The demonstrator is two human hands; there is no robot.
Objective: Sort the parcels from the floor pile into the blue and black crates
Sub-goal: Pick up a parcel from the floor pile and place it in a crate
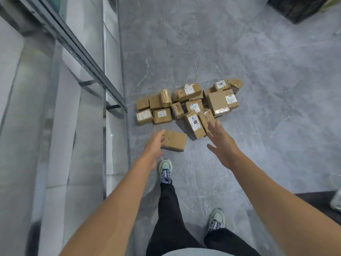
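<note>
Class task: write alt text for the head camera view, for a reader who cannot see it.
Two empty, open hands, left hand and right hand, reach down toward a pile of cardboard parcels on a grey tiled floor. One lone parcel lies nearest; a black crate sits at top right.

Parcel-sorting or warehouse room: grey marbled tile floor [258, 89], pile of labelled cardboard parcels [188, 106] on it, metal shelving frame [88, 61] at left, black crate [295, 8] in far corner.

Bare forearms, black trousers [168, 215], pale green trainers [165, 169].
</note>
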